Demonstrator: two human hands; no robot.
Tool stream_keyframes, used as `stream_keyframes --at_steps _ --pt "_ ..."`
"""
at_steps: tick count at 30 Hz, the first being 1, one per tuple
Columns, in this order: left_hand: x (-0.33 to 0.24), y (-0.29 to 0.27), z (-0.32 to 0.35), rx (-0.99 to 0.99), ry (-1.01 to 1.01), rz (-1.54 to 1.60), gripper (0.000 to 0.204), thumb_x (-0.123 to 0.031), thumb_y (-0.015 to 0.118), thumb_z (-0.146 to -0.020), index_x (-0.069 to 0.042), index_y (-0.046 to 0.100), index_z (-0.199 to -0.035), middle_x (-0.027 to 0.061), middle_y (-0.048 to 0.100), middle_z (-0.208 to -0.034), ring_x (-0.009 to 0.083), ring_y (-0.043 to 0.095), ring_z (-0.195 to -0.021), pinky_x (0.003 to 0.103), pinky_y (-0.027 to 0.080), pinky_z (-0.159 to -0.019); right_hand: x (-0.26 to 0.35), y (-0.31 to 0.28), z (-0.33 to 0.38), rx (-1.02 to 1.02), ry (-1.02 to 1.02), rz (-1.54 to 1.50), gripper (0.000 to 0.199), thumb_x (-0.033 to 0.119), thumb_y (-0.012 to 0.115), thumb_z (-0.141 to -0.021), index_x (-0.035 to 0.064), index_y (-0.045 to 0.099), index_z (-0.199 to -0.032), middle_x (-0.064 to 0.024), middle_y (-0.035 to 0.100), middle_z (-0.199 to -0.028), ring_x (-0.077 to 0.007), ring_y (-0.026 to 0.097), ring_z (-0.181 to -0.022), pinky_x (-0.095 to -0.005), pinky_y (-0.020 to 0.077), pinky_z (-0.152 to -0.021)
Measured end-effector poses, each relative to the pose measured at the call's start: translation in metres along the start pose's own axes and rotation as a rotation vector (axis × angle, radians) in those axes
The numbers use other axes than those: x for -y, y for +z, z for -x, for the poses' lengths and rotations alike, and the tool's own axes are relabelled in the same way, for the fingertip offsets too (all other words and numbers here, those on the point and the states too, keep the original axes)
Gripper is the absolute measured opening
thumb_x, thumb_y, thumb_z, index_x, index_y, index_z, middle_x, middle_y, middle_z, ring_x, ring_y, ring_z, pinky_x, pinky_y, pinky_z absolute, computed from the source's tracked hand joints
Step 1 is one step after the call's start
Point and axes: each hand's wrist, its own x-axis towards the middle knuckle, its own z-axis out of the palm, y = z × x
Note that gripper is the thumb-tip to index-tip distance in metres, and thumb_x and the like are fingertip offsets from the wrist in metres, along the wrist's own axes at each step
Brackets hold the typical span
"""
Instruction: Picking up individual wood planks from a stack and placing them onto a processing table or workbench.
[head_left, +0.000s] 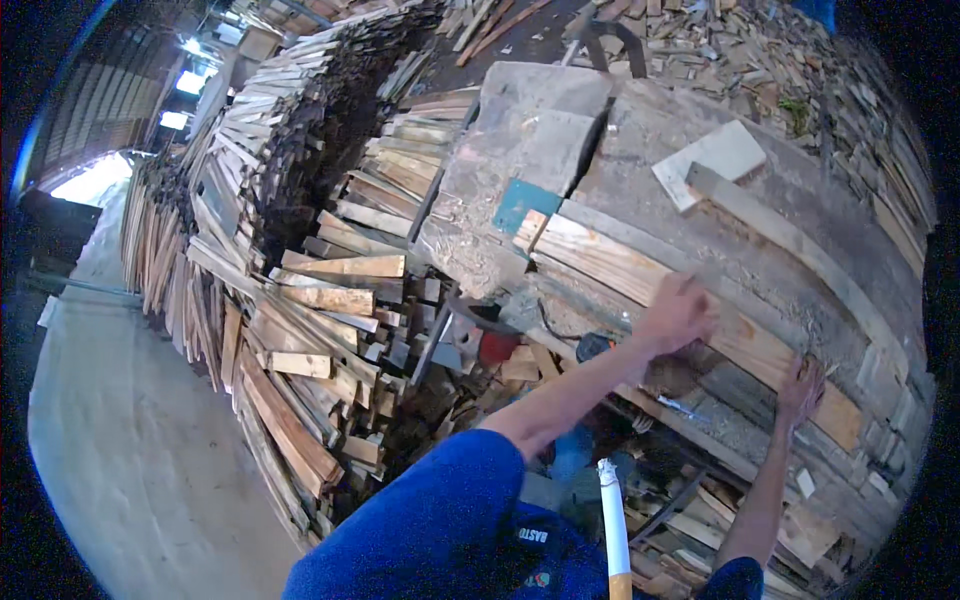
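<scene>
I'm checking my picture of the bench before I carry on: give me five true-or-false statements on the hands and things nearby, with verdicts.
1. The right hand is at the wooden plank. True.
2. The left hand lies on the white block. False: the left hand is at the plank, nearer the person than the white block; blur hides whether it touches.
3. The teal plate lies on the worktable, to the left of both hands. True.
4. The cigarette is held in the right hand. False: it shows at the lower edge of the view, apart from both hands.
5. The left sleeve is blue. True.
</scene>
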Motion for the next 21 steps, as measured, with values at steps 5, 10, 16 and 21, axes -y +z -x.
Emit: stream_keyframes --at_steps 5,10,16,21 --pt "0.098 -0.127 0.012 -0.671 -0.506 -0.413 0.055 -0.040 0.071 -0.087 -0.002 0.060 -0.125 0.0218 0.067 -0.109 0.0396 0.064 -0.103 0.047 0.049 -0.093 -0.004 0.004 -0.018 0.099 0.009 0.000 0.045 0.043 0.054 -0.101 0.0079 0.064 -0.127 -0.0161 0.062 -0.135 -0.0347 0.054 -0.129 -0.0458 0.0394 -0.110" --pt "0.152 -0.184 0.025 -0.488 -1.002 -0.711 0.074 -0.056 0.061 -0.091 -0.003 0.050 -0.142 0.0283 0.047 -0.146 0.0461 0.044 -0.135 0.058 0.039 -0.108 -0.026 0.029 -0.029 0.039 -0.035 0.044 0.041 0.040 0.056 -0.100 0.0108 0.064 -0.128 -0.0119 0.061 -0.136 -0.0323 0.053 -0.130 -0.0449 0.0397 -0.110" --pt "0.150 -0.174 0.013 -0.381 -0.985 -0.459 0.075 -0.049 0.070 -0.085 -0.001 0.049 -0.139 0.0300 0.043 -0.147 0.0474 0.041 -0.136 0.055 0.037 -0.111 -0.025 0.022 -0.038 0.075 -0.067 -0.037 0.041 0.039 0.057 -0.100 0.0100 0.064 -0.128 -0.0126 0.061 -0.136 -0.0320 0.054 -0.128 -0.0460 0.0401 -0.108" --pt "0.167 -0.204 0.008 -0.499 -0.877 -0.176 0.061 -0.028 0.083 -0.075 0.006 0.059 -0.119 0.0268 0.058 -0.125 0.0392 0.057 -0.118 0.043 0.046 -0.100 -0.026 0.019 -0.041 0.082 -0.077 -0.044 0.042 0.038 0.057 -0.100 0.0076 0.063 -0.129 -0.0139 0.061 -0.134 -0.0329 0.055 -0.126 -0.0464 0.0399 -0.107"
